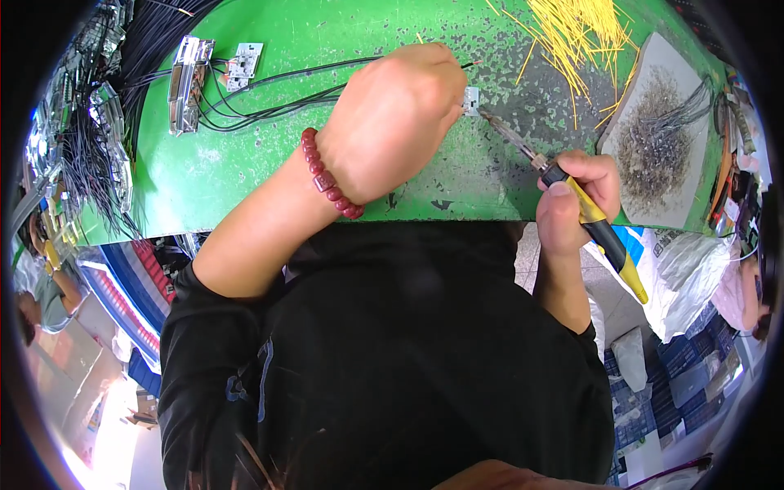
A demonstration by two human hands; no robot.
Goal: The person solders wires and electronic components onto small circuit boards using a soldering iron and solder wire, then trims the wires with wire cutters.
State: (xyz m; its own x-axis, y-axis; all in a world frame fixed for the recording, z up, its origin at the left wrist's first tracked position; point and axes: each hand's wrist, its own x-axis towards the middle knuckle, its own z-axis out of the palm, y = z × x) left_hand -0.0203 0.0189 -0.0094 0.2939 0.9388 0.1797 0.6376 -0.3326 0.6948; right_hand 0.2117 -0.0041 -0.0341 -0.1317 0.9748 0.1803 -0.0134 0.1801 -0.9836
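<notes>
My left hand, with a dark red bead bracelet at its wrist, is closed over the green worktop. Black wires run into it from the left, and a bare wire tip pokes out beyond its knuckles. Its fingertips are mostly hidden underneath. Just right of them sits a small white circuit board. My right hand grips a yellow and black soldering iron, whose metal tip points at that board, close to its right edge.
At the upper left lie a clear-and-silver lamp unit and more white circuit boards. Bundled black wires and shiny units crowd the left edge. Yellow wires are heaped at the back right, beside a grey board with dark solder debris.
</notes>
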